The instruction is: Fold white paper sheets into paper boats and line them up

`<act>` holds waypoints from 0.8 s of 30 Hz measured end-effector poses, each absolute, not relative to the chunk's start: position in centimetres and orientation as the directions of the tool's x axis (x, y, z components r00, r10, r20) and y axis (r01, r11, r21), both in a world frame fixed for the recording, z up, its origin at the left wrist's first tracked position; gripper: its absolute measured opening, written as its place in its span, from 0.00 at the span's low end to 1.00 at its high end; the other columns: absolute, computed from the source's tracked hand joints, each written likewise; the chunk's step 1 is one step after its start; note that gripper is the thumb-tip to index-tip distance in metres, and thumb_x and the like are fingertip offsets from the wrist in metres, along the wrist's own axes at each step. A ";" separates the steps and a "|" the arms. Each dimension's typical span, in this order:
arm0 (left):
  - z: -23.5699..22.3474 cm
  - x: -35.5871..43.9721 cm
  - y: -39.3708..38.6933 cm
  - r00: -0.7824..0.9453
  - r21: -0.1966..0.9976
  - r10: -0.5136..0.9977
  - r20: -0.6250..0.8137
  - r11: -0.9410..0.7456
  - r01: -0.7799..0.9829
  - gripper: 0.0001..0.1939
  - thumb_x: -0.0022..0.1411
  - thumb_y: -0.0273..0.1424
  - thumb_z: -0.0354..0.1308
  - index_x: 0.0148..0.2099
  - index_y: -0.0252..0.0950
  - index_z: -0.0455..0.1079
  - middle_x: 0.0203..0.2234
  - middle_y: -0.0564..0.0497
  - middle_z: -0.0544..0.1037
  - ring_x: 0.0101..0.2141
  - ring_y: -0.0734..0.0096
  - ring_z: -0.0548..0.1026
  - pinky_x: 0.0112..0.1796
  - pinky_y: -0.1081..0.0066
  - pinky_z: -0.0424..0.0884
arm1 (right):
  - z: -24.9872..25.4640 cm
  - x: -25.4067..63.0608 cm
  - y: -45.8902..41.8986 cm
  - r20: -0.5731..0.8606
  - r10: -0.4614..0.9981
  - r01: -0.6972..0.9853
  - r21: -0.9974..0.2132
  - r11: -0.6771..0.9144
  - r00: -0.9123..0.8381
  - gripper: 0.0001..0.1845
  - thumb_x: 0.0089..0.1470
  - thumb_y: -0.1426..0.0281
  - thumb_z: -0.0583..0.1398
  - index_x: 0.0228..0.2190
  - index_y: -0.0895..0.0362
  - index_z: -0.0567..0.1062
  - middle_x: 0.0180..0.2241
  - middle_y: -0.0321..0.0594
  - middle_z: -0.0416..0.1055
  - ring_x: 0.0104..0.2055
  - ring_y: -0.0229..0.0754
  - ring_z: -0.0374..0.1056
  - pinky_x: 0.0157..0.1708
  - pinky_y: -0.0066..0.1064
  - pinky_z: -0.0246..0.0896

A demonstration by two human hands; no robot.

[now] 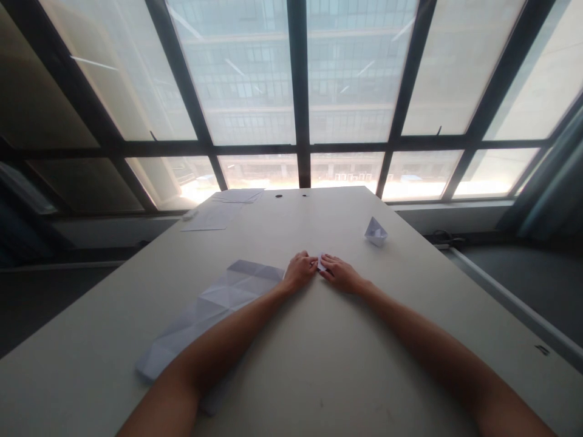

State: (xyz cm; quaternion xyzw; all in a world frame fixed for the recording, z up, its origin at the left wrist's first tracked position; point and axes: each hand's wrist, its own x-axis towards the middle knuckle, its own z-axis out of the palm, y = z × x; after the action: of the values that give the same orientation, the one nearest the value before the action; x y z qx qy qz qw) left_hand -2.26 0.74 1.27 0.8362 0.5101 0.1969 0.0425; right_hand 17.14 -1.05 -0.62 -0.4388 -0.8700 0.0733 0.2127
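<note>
A small piece of folded white paper (320,262) lies on the white table between my two hands, mostly covered by fingers. My left hand (300,271) is closed at its left edge, with the fingers curled and the thumb side toward the paper. From the other side, my right hand (339,273) grips it, fingers pressed together over its right part. Beneath and beside my left forearm spreads a large creased sheet of white paper (218,300), partly hidden by the arm. A folded paper boat (376,232) stands upright to the right, beyond my right hand.
Flat white sheets of paper (212,216) lie at the far left of the long table (314,364). Two dark round holes show near its far end. Large framed windows (255,73) rise beyond it. A small dark mark (542,349) is near the right edge.
</note>
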 end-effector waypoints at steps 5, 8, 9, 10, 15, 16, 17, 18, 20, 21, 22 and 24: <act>0.6 -2.2 1.2 0.440 0.271 0.846 0.303 -0.519 0.811 0.17 0.70 0.38 0.51 0.56 0.43 0.74 0.54 0.46 0.73 0.55 0.60 0.70 0.57 0.63 0.63 | -0.7 16.9 -0.9 0.285 0.802 0.734 -0.325 0.596 -0.525 0.25 0.69 0.64 0.47 0.61 0.59 0.68 0.64 0.50 0.60 0.68 0.45 0.53 0.67 0.42 0.46; 0.1 -2.2 1.4 0.534 0.275 0.815 0.225 -0.579 0.767 0.23 0.72 0.38 0.47 0.66 0.42 0.64 0.63 0.47 0.66 0.63 0.61 0.62 0.62 0.62 0.55 | -0.9 16.8 -0.9 0.268 0.827 0.759 -0.331 0.561 -0.495 0.26 0.68 0.64 0.48 0.63 0.59 0.64 0.66 0.49 0.57 0.69 0.45 0.51 0.68 0.42 0.42; 0.0 -2.2 1.4 0.553 0.269 0.809 0.199 -0.588 0.763 0.24 0.72 0.38 0.46 0.68 0.42 0.60 0.65 0.47 0.63 0.65 0.61 0.60 0.63 0.61 0.53 | -1.0 16.7 -0.9 0.252 0.840 0.773 -0.332 0.541 -0.480 0.28 0.68 0.63 0.48 0.64 0.60 0.62 0.67 0.50 0.55 0.70 0.45 0.49 0.68 0.42 0.41; -0.1 -2.2 1.4 0.567 0.261 0.805 0.177 -0.593 0.761 0.26 0.73 0.38 0.45 0.69 0.41 0.57 0.67 0.46 0.61 0.66 0.61 0.57 0.64 0.59 0.51 | -1.0 16.7 -0.9 0.234 0.855 0.788 -0.333 0.517 -0.463 0.30 0.68 0.62 0.49 0.65 0.61 0.60 0.68 0.51 0.53 0.70 0.46 0.47 0.68 0.43 0.39; -0.2 -2.4 1.5 0.615 0.220 0.781 0.106 -0.622 0.752 0.27 0.74 0.38 0.40 0.72 0.40 0.50 0.70 0.45 0.53 0.69 0.60 0.50 0.65 0.54 0.47 | -0.9 16.8 -0.9 0.159 0.901 0.840 -0.325 0.434 -0.404 0.34 0.68 0.57 0.47 0.67 0.64 0.56 0.69 0.54 0.48 0.72 0.49 0.41 0.69 0.46 0.32; -0.2 -2.4 1.5 0.618 0.216 0.780 0.101 -0.623 0.752 0.27 0.74 0.38 0.40 0.72 0.41 0.50 0.70 0.45 0.52 0.69 0.59 0.49 0.65 0.53 0.47 | -0.9 16.8 -0.9 0.155 0.901 0.840 -0.324 0.435 -0.406 0.34 0.68 0.57 0.47 0.67 0.63 0.56 0.69 0.54 0.48 0.72 0.48 0.41 0.69 0.46 0.32; -0.1 -2.4 1.6 0.622 0.213 0.777 0.097 -0.627 0.749 0.27 0.74 0.38 0.39 0.72 0.41 0.49 0.70 0.45 0.51 0.69 0.58 0.47 0.65 0.52 0.47 | -0.8 16.8 -0.9 0.153 0.900 0.839 -0.324 0.437 -0.409 0.34 0.68 0.57 0.46 0.67 0.63 0.56 0.69 0.53 0.48 0.72 0.48 0.41 0.69 0.46 0.32; -0.2 -2.5 1.6 0.630 0.212 0.771 0.095 -0.634 0.744 0.27 0.74 0.38 0.39 0.72 0.41 0.49 0.71 0.46 0.50 0.69 0.57 0.46 0.65 0.51 0.47 | -0.8 16.8 -0.9 0.152 0.899 0.838 -0.324 0.439 -0.411 0.34 0.68 0.56 0.46 0.67 0.63 0.56 0.69 0.53 0.49 0.72 0.48 0.41 0.68 0.46 0.33; -0.2 -2.5 1.7 0.653 0.216 0.752 0.093 -0.655 0.724 0.28 0.75 0.38 0.38 0.73 0.41 0.48 0.71 0.46 0.49 0.70 0.57 0.44 0.65 0.50 0.46 | -0.7 16.9 -0.9 0.152 0.899 0.838 -0.325 0.438 -0.411 0.34 0.68 0.56 0.46 0.67 0.63 0.56 0.69 0.53 0.49 0.72 0.48 0.41 0.68 0.46 0.33; -0.2 -2.4 1.7 0.665 0.220 0.741 0.093 -0.667 0.712 0.28 0.74 0.37 0.38 0.73 0.41 0.47 0.71 0.47 0.49 0.70 0.58 0.44 0.65 0.50 0.46 | -0.7 16.9 -0.9 0.152 0.899 0.838 -0.326 0.438 -0.411 0.35 0.68 0.56 0.47 0.67 0.63 0.56 0.69 0.53 0.49 0.72 0.48 0.41 0.68 0.46 0.33; -0.3 -2.4 1.7 0.676 0.224 0.731 0.093 -0.677 0.702 0.28 0.74 0.36 0.38 0.73 0.40 0.47 0.71 0.46 0.50 0.70 0.58 0.45 0.65 0.50 0.47 | -0.7 16.9 -0.9 0.152 0.899 0.838 -0.326 0.438 -0.411 0.35 0.67 0.56 0.47 0.67 0.63 0.55 0.69 0.53 0.49 0.72 0.48 0.41 0.68 0.46 0.34; -0.3 -2.3 1.7 0.684 0.232 0.723 0.099 -0.685 0.691 0.28 0.74 0.35 0.39 0.73 0.38 0.47 0.70 0.45 0.51 0.69 0.60 0.48 0.65 0.51 0.48 | -0.7 16.9 -0.8 0.153 0.898 0.837 -0.327 0.439 -0.412 0.33 0.68 0.59 0.47 0.67 0.63 0.56 0.69 0.52 0.49 0.72 0.48 0.42 0.68 0.46 0.34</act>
State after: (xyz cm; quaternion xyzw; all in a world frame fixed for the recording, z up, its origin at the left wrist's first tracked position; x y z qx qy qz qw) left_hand -2.29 1.72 -0.29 0.9133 0.3871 0.0913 0.0880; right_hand 16.87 -0.78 -0.70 -0.5201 -0.8341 0.1002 0.1540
